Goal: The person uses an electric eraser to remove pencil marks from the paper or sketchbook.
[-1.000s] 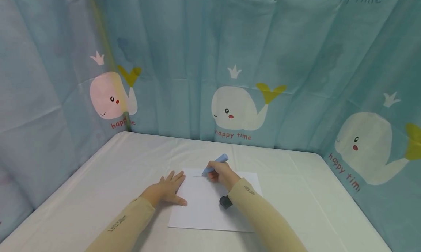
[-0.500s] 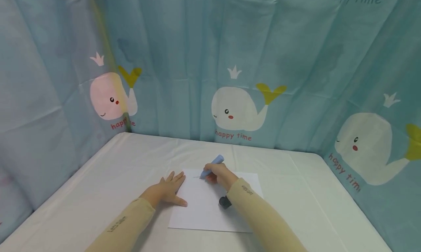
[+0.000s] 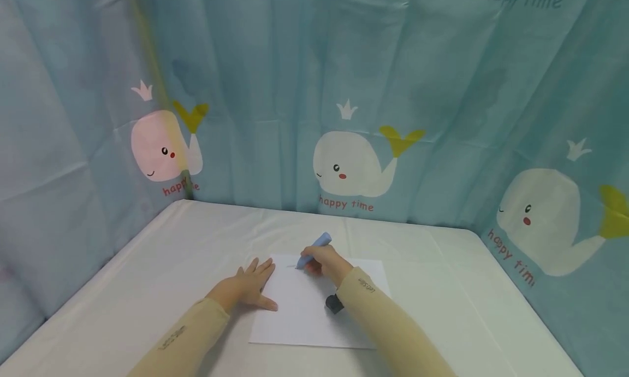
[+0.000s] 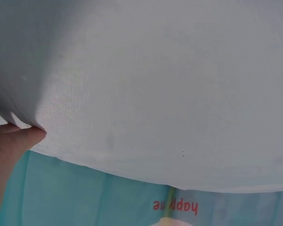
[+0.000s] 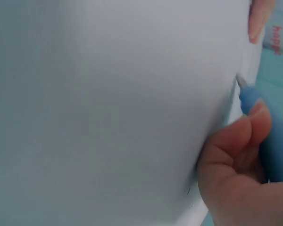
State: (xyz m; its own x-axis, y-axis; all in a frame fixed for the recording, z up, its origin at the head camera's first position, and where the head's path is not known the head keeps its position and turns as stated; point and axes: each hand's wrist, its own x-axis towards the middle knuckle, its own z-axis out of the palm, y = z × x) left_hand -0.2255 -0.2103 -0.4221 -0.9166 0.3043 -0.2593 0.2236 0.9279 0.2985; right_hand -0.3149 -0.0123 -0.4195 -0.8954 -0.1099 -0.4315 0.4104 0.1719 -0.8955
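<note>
A white sheet of paper (image 3: 304, 317) lies on the white table (image 3: 147, 267). My left hand (image 3: 245, 288) rests flat on the sheet's left edge with fingers spread; a fingertip (image 4: 19, 139) shows in the left wrist view. My right hand (image 3: 326, 261) grips a light blue pen (image 3: 314, 249) with its tip on the paper near the top edge, beside a faint drawn line (image 3: 291, 266). The right wrist view shows the pen (image 5: 269, 136) held between thumb and fingers, tip touching the paper (image 5: 108, 108).
A black wrist-camera mount (image 3: 335, 303) hangs under my right sleeve. Teal curtains printed with white whales (image 3: 349, 166) and "happy time" wall the table on the back, left and right sides.
My right hand has slid the pen leftward along the top of the sheet. The left hand has stayed put. The head view shifted slightly.
</note>
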